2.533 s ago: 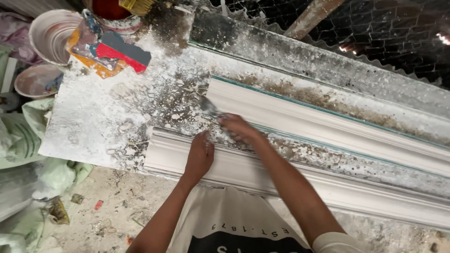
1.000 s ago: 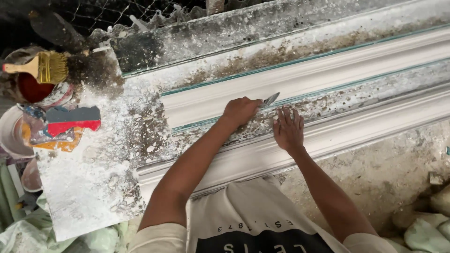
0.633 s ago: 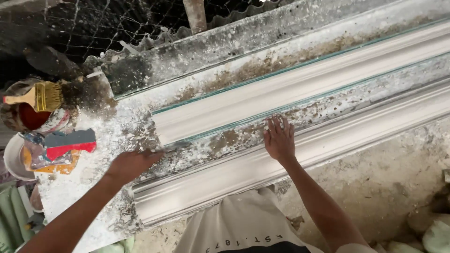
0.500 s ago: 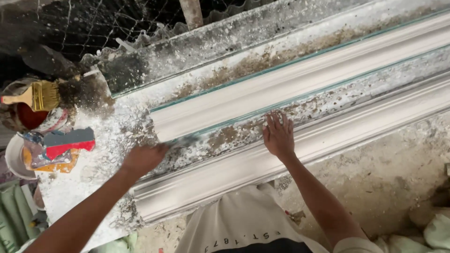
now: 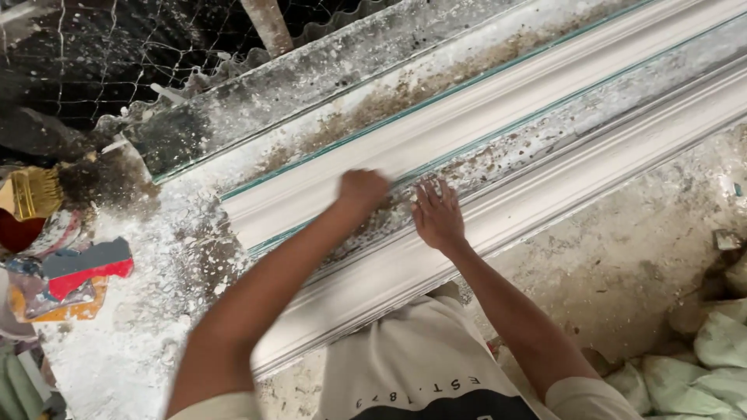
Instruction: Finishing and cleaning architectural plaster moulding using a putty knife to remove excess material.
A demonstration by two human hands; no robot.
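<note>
Both hands work on the long white plaster moulding (image 5: 498,117) lying on the counter (image 5: 117,342). The left hand (image 5: 362,189) is curled shut against the moulding's lower edge, blurred, so I cannot tell what it grips. The right hand (image 5: 437,219) lies just right of it, fingers spread flat on the crusted strip (image 5: 537,152) between this moulding and a second moulding (image 5: 545,210) nearer the person. That strip carries plaster crumbs on both sides of the hands, so the cleaning looks only partly done. Left of the mouldings lie a red-edged trowel (image 5: 87,267) and a yellow-bristled brush (image 5: 35,193), well apart from the hands.
</note>
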